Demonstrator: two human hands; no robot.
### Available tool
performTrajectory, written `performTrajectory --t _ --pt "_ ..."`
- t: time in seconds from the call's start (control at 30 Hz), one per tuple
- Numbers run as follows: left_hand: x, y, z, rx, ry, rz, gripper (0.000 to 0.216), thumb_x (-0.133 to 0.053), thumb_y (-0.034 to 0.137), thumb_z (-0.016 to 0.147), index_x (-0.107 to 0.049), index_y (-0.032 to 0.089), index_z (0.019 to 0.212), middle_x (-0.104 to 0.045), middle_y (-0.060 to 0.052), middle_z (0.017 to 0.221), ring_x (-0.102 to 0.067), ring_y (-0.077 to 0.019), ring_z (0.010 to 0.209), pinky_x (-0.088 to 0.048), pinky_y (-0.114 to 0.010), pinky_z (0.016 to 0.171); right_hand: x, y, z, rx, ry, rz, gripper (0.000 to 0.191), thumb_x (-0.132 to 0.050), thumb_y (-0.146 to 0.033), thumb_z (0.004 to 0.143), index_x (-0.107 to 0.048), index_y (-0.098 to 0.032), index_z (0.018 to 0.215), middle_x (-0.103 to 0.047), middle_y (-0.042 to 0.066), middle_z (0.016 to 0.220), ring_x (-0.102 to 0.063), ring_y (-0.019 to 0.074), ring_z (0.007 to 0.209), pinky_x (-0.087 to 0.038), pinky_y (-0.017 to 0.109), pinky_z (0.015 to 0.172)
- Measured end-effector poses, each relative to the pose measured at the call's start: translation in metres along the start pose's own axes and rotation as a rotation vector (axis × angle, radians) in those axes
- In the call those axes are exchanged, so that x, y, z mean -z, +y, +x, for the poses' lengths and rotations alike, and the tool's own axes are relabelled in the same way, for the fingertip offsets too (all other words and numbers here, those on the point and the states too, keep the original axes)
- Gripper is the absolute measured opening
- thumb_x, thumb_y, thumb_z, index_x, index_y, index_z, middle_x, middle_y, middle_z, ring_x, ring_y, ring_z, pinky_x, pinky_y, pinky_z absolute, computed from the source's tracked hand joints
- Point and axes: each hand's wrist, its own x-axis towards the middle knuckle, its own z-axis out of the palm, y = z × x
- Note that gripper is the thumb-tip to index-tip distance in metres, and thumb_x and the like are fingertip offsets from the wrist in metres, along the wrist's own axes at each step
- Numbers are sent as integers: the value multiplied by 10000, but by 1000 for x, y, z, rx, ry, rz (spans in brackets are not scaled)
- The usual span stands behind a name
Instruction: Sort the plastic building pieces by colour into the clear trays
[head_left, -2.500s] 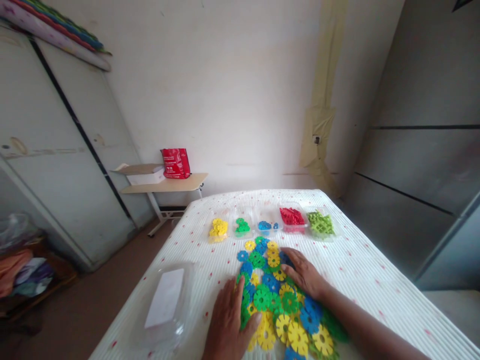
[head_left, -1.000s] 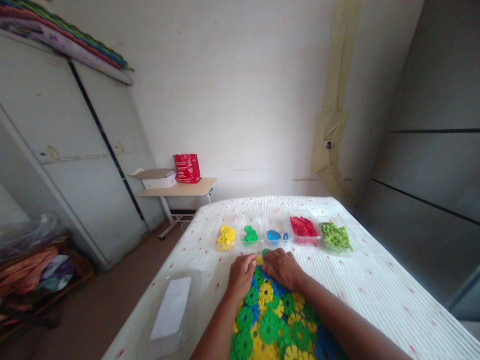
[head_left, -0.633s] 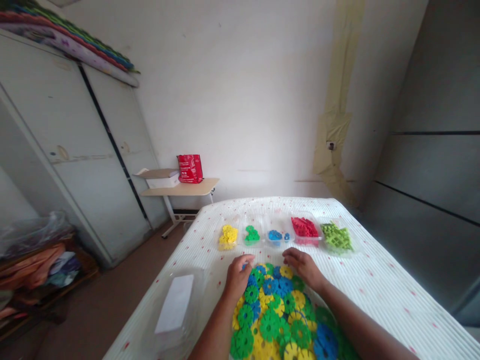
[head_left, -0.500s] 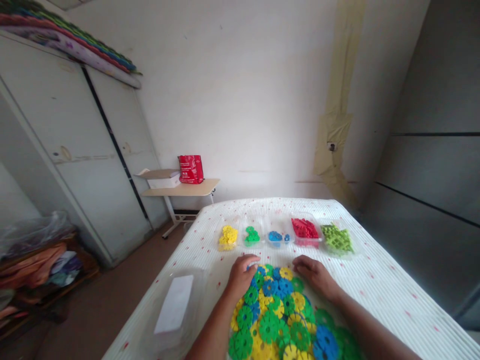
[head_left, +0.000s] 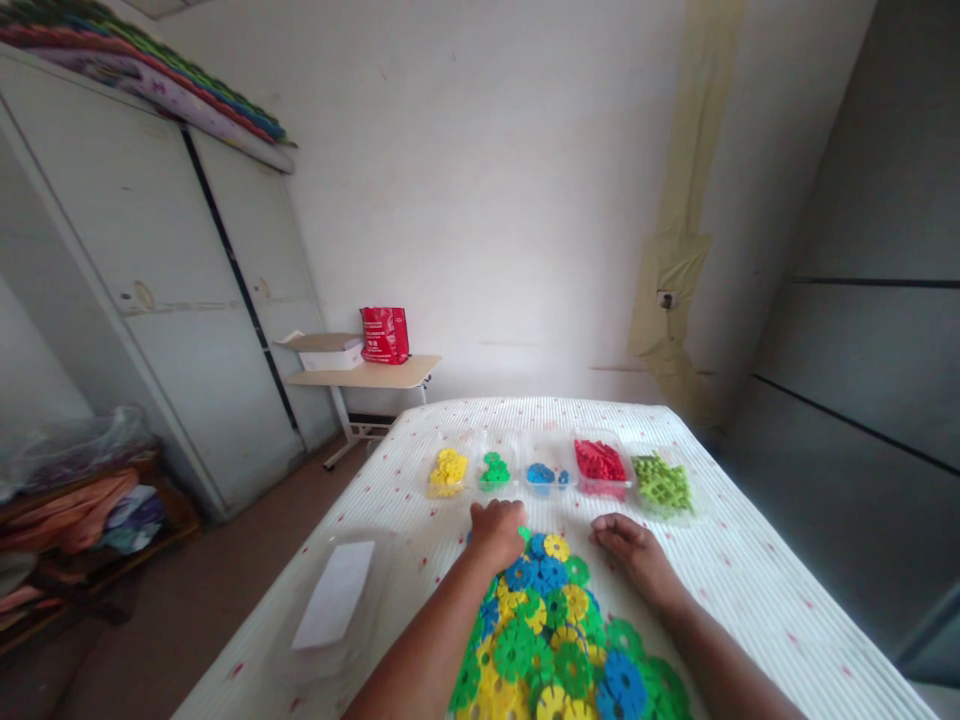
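A heap of flat flower-shaped plastic discs (head_left: 559,640) in yellow, green and blue lies on the white striped cloth in front of me. My left hand (head_left: 496,533) rests at the heap's far left corner with its fingers curled down over the discs; what is under them is hidden. My right hand (head_left: 630,548) lies on the cloth at the heap's far right edge, fingers bent under. Beyond both hands stands a row of clear trays: yellow discs (head_left: 448,472), green discs (head_left: 493,470), blue discs (head_left: 541,474), red pieces (head_left: 598,461) and light green pieces (head_left: 660,483).
A clear plastic box with a white sheet (head_left: 334,595) sits on the cloth at my left. Past the table stand a small side table (head_left: 364,372) with a red bag (head_left: 385,334), a tall grey wardrobe (head_left: 150,300), and piled clothes (head_left: 75,500) on the floor.
Both hands slid from the heap's near sides up to its far edge, met there, then parted. The left hand now sits on the far left corner, the right off to the right.
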Motion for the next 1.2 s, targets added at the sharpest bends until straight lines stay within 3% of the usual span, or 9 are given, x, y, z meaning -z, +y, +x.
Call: performTrajectory --t 0.17,0.27,0.43,0.67,0.93,1.07,1.2 --pt "13 -2 -5 -43 50 -89 189 -482 108 657 -607 225 738 -637 35 702 -573 -131 718 -368 -231 692 -1 8 4 57 -2 35 247 -636 -367 623 -591 -193 794 -651 17 759 -566 165 637 -431 273 556" --pt "17 8 -9 -98 63 -170 184 -474 135 678 -609 209 780 -623 37 699 -561 -111 678 -371 -191 615 0 8 6 4 118 137 235 -622 -354 629 -577 -198 799 -642 14 744 -570 163 631 -449 283 564" --pt "3 40 -12 -316 -75 -315 248 -457 129 679 -642 202 826 -627 24 691 -566 -115 650 -397 -182 563 7 5 7 -41 298 379 294 -663 -357 593 -579 -192 821 -635 32 752 -606 203 736 -482 316 642" --pt "-15 63 -7 -399 -173 -7 347 -503 97 655 -679 237 920 -662 -66 910 -572 -212 871 -468 -295 767 8 5 6 -63 276 451 287 -698 -329 590 -590 -190 816 -620 10 741 -594 166 705 -474 272 617" --pt "-7 72 -9 -383 -224 146 248 -534 142 643 -665 177 850 -605 -127 949 -554 -257 901 -482 -369 758 8 10 8 -77 236 450 278 -731 -352 577 -619 -206 785 -645 -2 706 -577 166 696 -451 260 618" --pt "-9 73 -13 -379 -186 148 261 -525 135 647 -629 199 877 -625 -99 926 -570 -239 871 -465 -347 741 8 11 8 -73 225 427 264 -730 -343 583 -628 -204 783 -646 2 708 -573 167 692 -445 260 618" --pt "-8 68 -16 -344 -141 -26 225 -523 125 640 -633 228 807 -663 -28 797 -590 -189 760 -447 -286 688 8 9 8 -66 220 424 259 -726 -352 592 -628 -198 776 -640 10 705 -569 164 680 -445 262 614"
